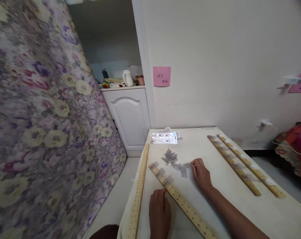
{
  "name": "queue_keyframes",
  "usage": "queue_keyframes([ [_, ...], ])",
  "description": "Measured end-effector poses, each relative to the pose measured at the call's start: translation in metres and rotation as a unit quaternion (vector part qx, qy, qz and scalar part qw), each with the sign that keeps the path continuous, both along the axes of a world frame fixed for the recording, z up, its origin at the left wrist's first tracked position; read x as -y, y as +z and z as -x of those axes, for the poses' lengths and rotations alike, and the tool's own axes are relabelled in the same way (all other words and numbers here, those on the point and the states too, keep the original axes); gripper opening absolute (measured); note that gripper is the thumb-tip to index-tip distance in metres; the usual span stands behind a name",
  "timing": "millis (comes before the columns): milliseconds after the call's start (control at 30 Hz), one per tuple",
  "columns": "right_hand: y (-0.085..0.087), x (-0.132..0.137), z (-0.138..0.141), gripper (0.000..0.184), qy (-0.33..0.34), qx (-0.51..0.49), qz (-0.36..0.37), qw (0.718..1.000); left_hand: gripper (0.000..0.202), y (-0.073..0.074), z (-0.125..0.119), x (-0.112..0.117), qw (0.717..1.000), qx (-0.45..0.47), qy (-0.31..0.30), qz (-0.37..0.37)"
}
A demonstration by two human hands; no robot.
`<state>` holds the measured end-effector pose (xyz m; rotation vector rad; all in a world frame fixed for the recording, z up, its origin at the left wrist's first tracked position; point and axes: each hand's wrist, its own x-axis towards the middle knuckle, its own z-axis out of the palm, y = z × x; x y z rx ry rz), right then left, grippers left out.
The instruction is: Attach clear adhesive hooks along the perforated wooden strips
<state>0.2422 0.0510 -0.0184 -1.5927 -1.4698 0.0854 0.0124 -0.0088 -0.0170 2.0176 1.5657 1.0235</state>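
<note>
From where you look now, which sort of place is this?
Probably a room in a home, given the floral curtain, the white panelled cabinet door and the white jug above it.

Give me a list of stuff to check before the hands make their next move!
1. Left hand is by the middle strip: ok, at its edge.
2. Right hand is near the grey packets: ok, right beside them.
3. Right hand holds a packet: cannot tell, its fingertips are too small to see clearly.
4. Clear pieces run all along the middle strip: not ok, only at its far end.
</note>
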Motion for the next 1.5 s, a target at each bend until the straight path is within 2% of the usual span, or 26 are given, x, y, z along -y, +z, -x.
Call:
queue_keyframes([
  [67, 0.002, 0.003, -0.005, 0.02, -0.004, 0.053, -0.003, 0.999, 0.023, 0.0, -0.002, 0.0, 1.0, 0.003, 0.008, -0.011],
  [133, 0.002, 0.002, -0.014, 0.021, -0.01, 0.058, 0.0, 0.998, 0.023, 0.001, -0.003, 0.0, 1.0, 0.004, 0.018, -0.02],
  [267, 0.002, -0.008, -0.035, 0.018, -0.111, -0.044, -0.003, 0.993, 0.023, 0.004, -0.002, 0.001, 1.0, -0.005, 0.01, -0.016],
  [333, 0.002, -0.01, -0.042, 0.019, -0.128, -0.072, 0.007, 0.989, 0.023, 0.005, -0.002, 0.001, 1.0, -0.009, 0.008, -0.013],
  [433, 0.004, -0.003, -0.041, 0.018, -0.108, -0.066, 0.021, 0.992, 0.025, 0.003, 0.0, 0.0, 1.0, -0.013, 0.009, -0.012],
  [600, 0.015, 0.015, -0.034, 0.016, -0.055, 0.015, -0.008, 0.998, 0.025, 0.0, 0.001, 0.0, 1.0, -0.02, -0.009, -0.009],
  [700, 0.015, 0.015, -0.04, 0.017, -0.049, 0.043, 0.031, 0.997, 0.024, 0.001, 0.001, 0.0, 1.0, -0.022, -0.007, -0.009],
  [900, 0.006, 0.012, -0.053, 0.016, -0.079, 0.005, 0.048, 0.996, 0.024, 0.004, 0.001, 0.0, 1.0, -0.027, -0.011, -0.008],
  [1067, 0.017, 0.021, -0.051, 0.016, -0.085, -0.072, 0.017, 0.994, 0.024, 0.003, 0.0, 0.0, 0.999, -0.034, -0.007, -0.016],
  [1200, 0.026, 0.026, -0.046, 0.018, -0.055, -0.06, -0.018, 0.997, 0.024, 0.003, 0.0, -0.001, 0.999, -0.031, -0.009, -0.014],
  [1267, 0.028, 0.026, -0.045, 0.019, -0.052, -0.099, 0.001, 0.994, 0.024, 0.003, 0.001, -0.001, 0.999, -0.029, -0.011, -0.011],
  [1367, 0.03, 0.027, -0.039, 0.02, -0.051, -0.229, 0.039, 0.971, 0.024, 0.004, 0.001, -0.001, 1.0, -0.02, -0.017, -0.009],
  [1500, 0.032, 0.034, -0.022, 0.021, 0.038, -0.371, 0.106, 0.922, 0.023, 0.005, 0.001, -0.001, 1.0, -0.006, -0.017, -0.009],
])
